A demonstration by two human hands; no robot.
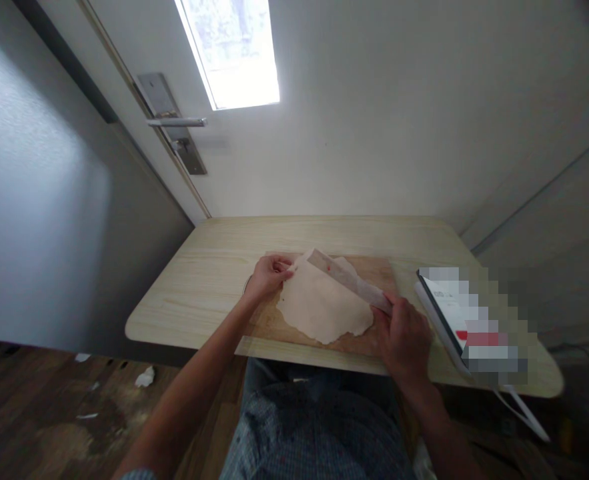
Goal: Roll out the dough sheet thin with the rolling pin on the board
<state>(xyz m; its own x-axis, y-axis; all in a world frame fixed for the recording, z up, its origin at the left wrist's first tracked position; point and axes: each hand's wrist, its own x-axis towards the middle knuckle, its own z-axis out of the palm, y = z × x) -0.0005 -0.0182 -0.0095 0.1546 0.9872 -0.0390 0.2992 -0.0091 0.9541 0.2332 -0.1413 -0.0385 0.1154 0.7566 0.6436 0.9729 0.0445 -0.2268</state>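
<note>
A thin, ragged-edged sheet of dough (pixel 319 300) lies spread over a wooden board (pixel 381 270) in front of me. At its upper left edge, my left hand (pixel 269 275) has its fingers pinched together on the dough. My right hand (pixel 405 333) wraps round the near end of a long, flat, pale strip-shaped tool (pixel 351 281). This tool slants up to the left across the dough and carries a small red mark. Whether its edge presses into the dough cannot be made out.
The board rests on a light wood-grain table (pixel 189 287) against a white door with a metal handle (pixel 177 123). To my right a tablet-like device (pixel 444 313), partly blurred out, leans on the table, with a white cable below. Torn white scraps (pixel 145 377) litter the floor.
</note>
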